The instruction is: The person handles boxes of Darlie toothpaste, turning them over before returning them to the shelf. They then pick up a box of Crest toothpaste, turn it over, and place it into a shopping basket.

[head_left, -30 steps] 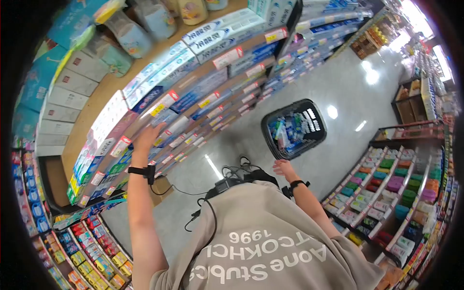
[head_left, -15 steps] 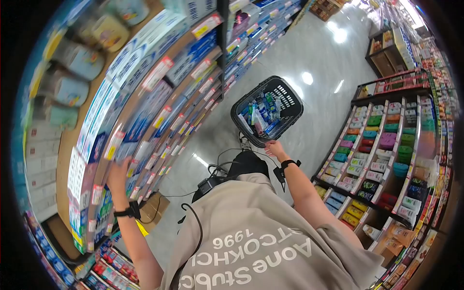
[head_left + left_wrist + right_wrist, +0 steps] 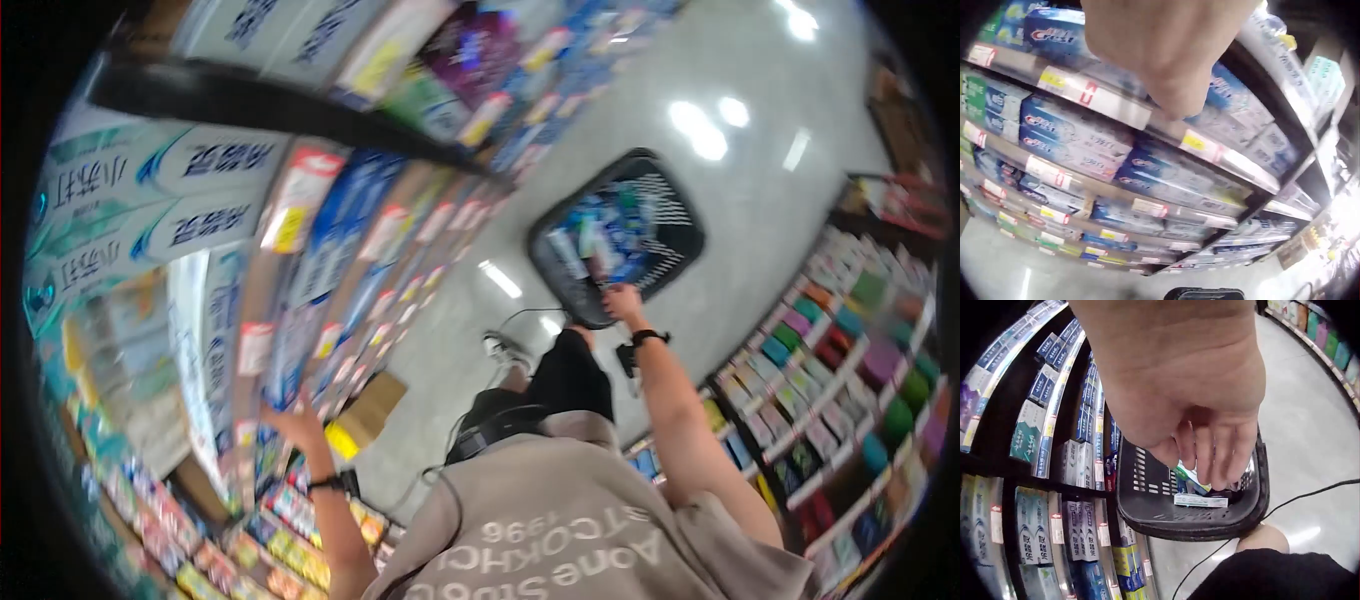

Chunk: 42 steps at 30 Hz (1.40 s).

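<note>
My left hand (image 3: 300, 428), its fingers spread, is beside the toothpaste shelves in the head view and holds nothing visible. In the left wrist view that hand (image 3: 1172, 53) covers part of a shelf with Crest boxes (image 3: 1072, 140); its fingertips are hidden. A black basket (image 3: 690, 215) contains several packages (image 3: 605, 235). My right hand (image 3: 622, 300) is at the basket's near rim, and in the right wrist view that hand (image 3: 1210, 425) hangs over the basket (image 3: 1166, 515) with fingers loosely bent, gripping nothing visible. A white box (image 3: 1200, 500) lies inside.
Shelves of boxed toothpaste (image 3: 330, 240) line the left. Shelves of colourful packages (image 3: 830, 360) stand on the right. An open cardboard box (image 3: 378, 405) is on the floor by the left shelves. A cable (image 3: 1310, 492) crosses beside the basket.
The head view has shifted along the shelves. My left hand has drawn back a little from the shelf front, and its fingers now show. My right hand has moved from beside the basket to over its rim.
</note>
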### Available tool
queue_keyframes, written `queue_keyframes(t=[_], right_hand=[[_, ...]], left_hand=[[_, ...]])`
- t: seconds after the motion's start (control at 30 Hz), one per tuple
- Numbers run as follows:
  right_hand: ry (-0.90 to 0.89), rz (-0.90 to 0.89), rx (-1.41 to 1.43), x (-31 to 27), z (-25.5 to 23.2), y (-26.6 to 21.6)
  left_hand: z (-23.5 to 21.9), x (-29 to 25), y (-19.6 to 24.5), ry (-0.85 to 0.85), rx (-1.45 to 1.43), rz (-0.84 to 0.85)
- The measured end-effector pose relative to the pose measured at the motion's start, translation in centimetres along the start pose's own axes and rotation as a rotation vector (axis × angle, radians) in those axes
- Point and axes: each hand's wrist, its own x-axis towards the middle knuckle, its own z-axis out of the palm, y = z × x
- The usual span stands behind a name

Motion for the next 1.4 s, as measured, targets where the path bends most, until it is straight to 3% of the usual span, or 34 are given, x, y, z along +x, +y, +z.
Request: queue_keyframes(t=[0.03,0.07,0.13,0.2,0.27,0.3,0.4,0.43,0.47,0.5,0.57,0.63,0.7,0.77,0.87,0.9,0.93,1.0,1.1,1.2,1.33,1.4], right_hand=[[0.094,-0.237,-0.242,-1.2,1.6,-2.5],[0.171,-0.300,-0.400,-3.4,4.3,-6.1],[-0.085,-0.419,-0.196,-3.2,10.7,-6.5],[-0.357,-0.346,-0.084,-10.9,17.6,-13.4],[-0.565,-0.396,-0.183,-13.5,22.9,-15.5],[-0.589,-0.425,-0.242,-14.5,24.5,-16.4],[-0.627,-0.528,-0.394,-16.0,27.3,-18.0],[-0.637,-0.568,-0.427,-16.0,27.0,-18.2],[-0.645,-0.607,-0.464,-16.1,26.6,-18.4],[-0.618,-0.609,-0.510,-16.2,26.1,-18.7],[-0.551,-0.619,-0.600,-17.1,24.7,-19.6],[-0.480,-0.656,-0.655,-18.7,24.7,-21.0],[-0.414,-0.811,-0.717,-21.0,25.8,-22.2],[-0.377,-0.888,-0.812,-24.5,28.1,-24.4],[-0.319,-1.127,-0.888,-31.8,33.4,-27.3],[-0.289,-1.354,-0.948,-33.2,35.1,-28.0],[-0.258,-1.580,-0.994,-34.3,36.8,-28.6],[-0.269,-1.706,-1.072,-36.6,40.5,-29.8],[-0.182,-1.962,-1.241,-36.8,44.8,-30.7],[-0.095,-2.067,-1.349,-35.5,47.8,-31.1],[0.012,-2.088,-1.511,-34.5,49.3,-32.3],[0.079,-2.093,-1.549,-34.3,49.8,-33.0]], left_hand=[[-0.2,0.7,0.3,-0.055,-0.059,-0.095],[0.1,0.6,-0.4,-0.047,-0.019,-0.045],[1.0,1.3,-0.6,-0.056,-0.036,-0.042],[0.3,0.9,-0.6,-0.097,-0.105,-0.160],[-0.5,0.9,-1.2,-0.042,-0.002,-0.053],[-1.8,1.2,-1.1,-0.112,0.042,-0.121],[-0.7,2.1,-6.8,-0.070,-0.086,0.048],[-0.8,2.3,-8.2,-0.227,0.063,-0.075],[-0.4,2.6,-9.6,-0.375,0.133,-0.089],[0.3,2.9,-11.2,-0.524,0.195,-0.105],[2.0,3.1,-13.7,-0.661,0.256,0.085],[7.3,1.9,-17.9,-0.514,0.226,0.229],[11.0,1.6,-20.6,-0.421,0.141,0.310],[10.9,2.0,-20.6,-0.492,0.029,0.396],[4.6,4.1,-16.3,-0.647,-0.089,0.562],[2.5,4.5,-15.5,-0.640,-0.136,0.575],[2.1,4.3,-15.2,-0.610,-0.191,0.533],[2.2,4.2,-14.7,-0.521,-0.309,0.400],[1.2,5.2,-13.2,-0.549,-0.391,0.192],[-0.5,5.6,-12.2,-0.625,-0.357,0.060],[-0.9,4.7,-12.0,-0.393,-0.348,0.092],[-0.5,5.0,-12.4,-0.473,-0.411,0.005]])
